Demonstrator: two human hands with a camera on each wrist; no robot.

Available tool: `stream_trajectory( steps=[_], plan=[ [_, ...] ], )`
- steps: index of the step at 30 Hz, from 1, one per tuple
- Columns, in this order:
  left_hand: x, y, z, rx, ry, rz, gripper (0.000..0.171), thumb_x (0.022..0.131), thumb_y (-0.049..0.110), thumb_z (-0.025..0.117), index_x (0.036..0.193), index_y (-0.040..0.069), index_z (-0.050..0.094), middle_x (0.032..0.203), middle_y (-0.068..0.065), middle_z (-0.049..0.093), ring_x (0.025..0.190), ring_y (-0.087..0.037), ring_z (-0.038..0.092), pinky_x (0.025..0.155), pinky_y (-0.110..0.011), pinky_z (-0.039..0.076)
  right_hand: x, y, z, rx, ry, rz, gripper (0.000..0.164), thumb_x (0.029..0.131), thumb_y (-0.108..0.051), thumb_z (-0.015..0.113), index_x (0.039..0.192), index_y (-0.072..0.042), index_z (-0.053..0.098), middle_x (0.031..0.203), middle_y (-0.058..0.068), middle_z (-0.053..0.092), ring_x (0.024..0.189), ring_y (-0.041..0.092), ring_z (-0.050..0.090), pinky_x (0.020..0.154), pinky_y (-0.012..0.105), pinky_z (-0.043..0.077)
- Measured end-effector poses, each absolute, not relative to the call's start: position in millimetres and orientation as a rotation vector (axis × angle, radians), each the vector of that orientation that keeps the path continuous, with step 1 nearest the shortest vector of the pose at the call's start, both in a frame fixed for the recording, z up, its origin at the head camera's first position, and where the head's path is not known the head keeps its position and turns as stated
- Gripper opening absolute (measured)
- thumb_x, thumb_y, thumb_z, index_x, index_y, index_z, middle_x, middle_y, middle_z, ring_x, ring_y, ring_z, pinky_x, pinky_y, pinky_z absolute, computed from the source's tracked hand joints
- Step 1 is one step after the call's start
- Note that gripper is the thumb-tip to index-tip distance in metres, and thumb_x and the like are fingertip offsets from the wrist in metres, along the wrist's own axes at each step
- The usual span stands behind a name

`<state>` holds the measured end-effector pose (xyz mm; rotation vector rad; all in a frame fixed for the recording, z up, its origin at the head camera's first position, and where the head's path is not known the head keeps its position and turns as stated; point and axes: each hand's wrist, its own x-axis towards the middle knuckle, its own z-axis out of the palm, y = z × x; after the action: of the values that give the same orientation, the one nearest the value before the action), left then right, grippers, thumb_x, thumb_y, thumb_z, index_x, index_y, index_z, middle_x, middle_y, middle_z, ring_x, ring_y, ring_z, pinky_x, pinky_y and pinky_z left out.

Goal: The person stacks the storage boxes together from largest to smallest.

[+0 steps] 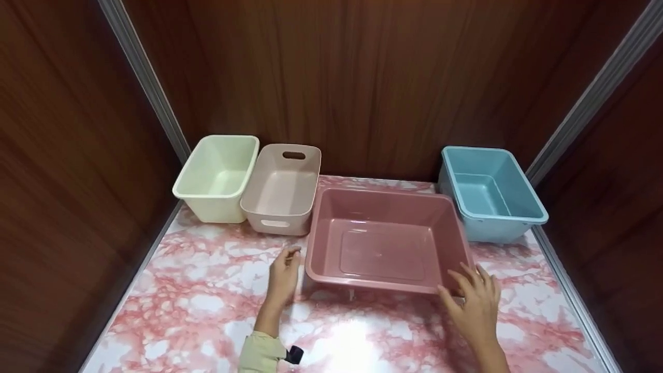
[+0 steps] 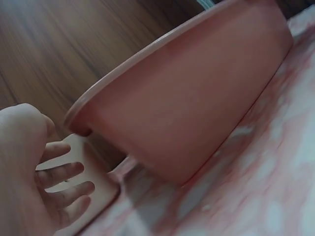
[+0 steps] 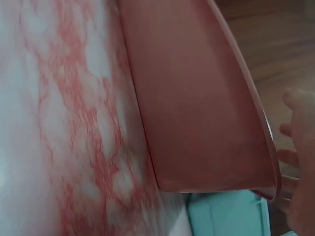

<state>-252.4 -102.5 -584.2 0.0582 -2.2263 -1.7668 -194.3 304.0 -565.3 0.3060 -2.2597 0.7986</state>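
At the far left, a pale yellow-green rectangular plastic bin [image 1: 215,207] stands on the pink-and-white marbled tabletop [image 1: 207,280], close to the dark brown wood-grain wall [image 1: 362,93]. Just right of it sits a beige-pink plastic basket [image 1: 282,189] with rounded corners and a handle slot in each end.

Nearer the viewer, the left forearm reaches up from the bottom edge, leaning slightly rightward, in a pale yellow-green sleeve [image 1: 260,352] with a small black object [image 1: 294,355] beside the cuff. The left hand [image 1: 284,274] is just beside the basin's left end, its grip released: the left wrist view shows the fingers loosely bent and spread a little, a gap between them and the rim.

In the middle, the wide dusty-rose rectangular plastic basin [image 1: 383,254] rests upright on the tabletop, its long side facing the person, right of the basket.

The bare right forearm comes in from the bottom right and tilts leftward. The right hand [image 1: 474,303] is at the basin's near right corner, fingers fanned and thumb apart, unclenched and grasping nothing; whether the fingertips touch the rim cannot be told.

Farthest right, a light-blue rectangular plastic bin [image 1: 484,194] stands behind that hand.
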Motion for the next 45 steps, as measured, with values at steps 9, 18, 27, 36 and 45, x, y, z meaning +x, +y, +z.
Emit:
stream_trajectory(
  steps=[9, 18, 27, 36, 45],
  plan=[
    [-261.5, -132.0, -571.5, -0.042, -2.395, -1.329, 0.016, 0.094, 0.011, 0.061, 0.106, 0.009, 0.071, 0.106, -0.009, 0.068, 0.103, -0.027, 0.061, 0.089, -0.046, 0.046, -201.6, 304.6, -574.3, 0.544, -2.311, 0.684, 0.031, 0.074, -0.020, 0.083, 0.101, -0.007, 0.075, 0.099, 0.007, 0.070, 0.092, 0.029, 0.063, 0.084, 0.045, 0.043],
    [-278.3, -147.2, -560.9, -0.130, -2.438, -0.912, 0.027, 0.087, 0.012, 0.065, 0.113, 0.006, 0.068, 0.112, -0.011, 0.060, 0.106, -0.034, 0.056, 0.091, -0.048, 0.042, -208.9, 305.5, -582.6, 0.670, -2.242, 0.595, 0.028, 0.072, -0.033, 0.082, 0.089, -0.011, 0.078, 0.080, 0.000, 0.071, 0.069, 0.020, 0.060, 0.069, 0.042, 0.042],
    [-311.2, -154.7, -546.4, -0.245, -2.540, -0.631, 0.038, 0.089, 0.016, 0.066, 0.125, 0.007, 0.062, 0.128, -0.020, 0.054, 0.124, -0.043, 0.044, 0.104, -0.054, 0.032, -208.6, 302.2, -585.0, 0.630, -2.260, 0.604, 0.026, 0.071, -0.033, 0.083, 0.087, -0.012, 0.077, 0.080, 0.000, 0.070, 0.071, 0.021, 0.059, 0.068, 0.043, 0.041],
    [-343.8, -157.6, -538.4, -0.217, -2.744, -0.438, 0.053, 0.094, 0.046, 0.057, 0.138, 0.018, 0.053, 0.147, -0.020, 0.037, 0.139, -0.051, 0.015, 0.108, -0.064, 0.015, -208.8, 301.4, -587.4, 0.626, -2.203, 0.630, 0.026, 0.071, -0.033, 0.083, 0.086, -0.013, 0.077, 0.079, -0.001, 0.070, 0.070, 0.021, 0.059, 0.068, 0.042, 0.040],
    [-365.6, -163.0, -544.5, -0.312, -2.728, -0.380, 0.046, 0.091, 0.052, 0.058, 0.115, 0.014, 0.067, 0.124, -0.018, 0.052, 0.125, -0.040, 0.038, 0.108, -0.056, 0.019, -209.8, 300.5, -588.3, 0.628, -2.198, 0.630, 0.026, 0.071, -0.033, 0.083, 0.087, -0.013, 0.077, 0.079, -0.001, 0.070, 0.070, 0.020, 0.059, 0.069, 0.041, 0.040]
  ],
)
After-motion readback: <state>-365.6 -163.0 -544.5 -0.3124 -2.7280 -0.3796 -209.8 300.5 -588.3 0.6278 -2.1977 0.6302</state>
